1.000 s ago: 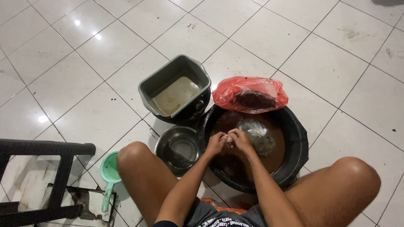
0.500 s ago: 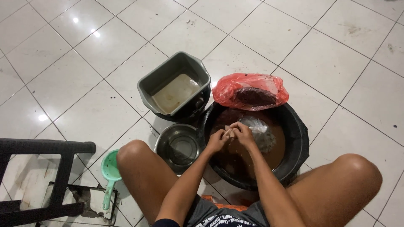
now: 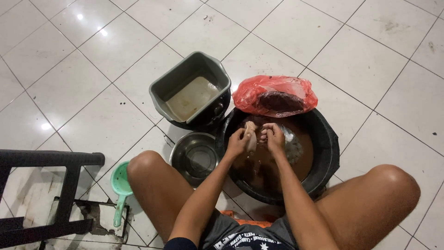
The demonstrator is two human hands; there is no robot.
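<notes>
I sit on the tiled floor with a black round basin [image 3: 327,153] of brown water between my knees. Over the water, my left hand [image 3: 237,141] and my right hand [image 3: 274,138] meet, both closed on a pale, soft piece of raw meat [image 3: 251,137]. A clear plastic bag [image 3: 293,147] lies in the water just right of my right hand. A red plastic bag [image 3: 274,95] with something dark inside rests on the basin's far rim.
A steel bowl [image 3: 195,158] stands left of the basin beside my left knee. Behind it sits a grey rectangular tub [image 3: 190,88] holding murky liquid. A green scoop [image 3: 120,187] lies on the floor at left, near a black stool [image 3: 41,194].
My two hands have lifted slightly toward the basin's far side with the pale piece between them. The view has shifted a little.
</notes>
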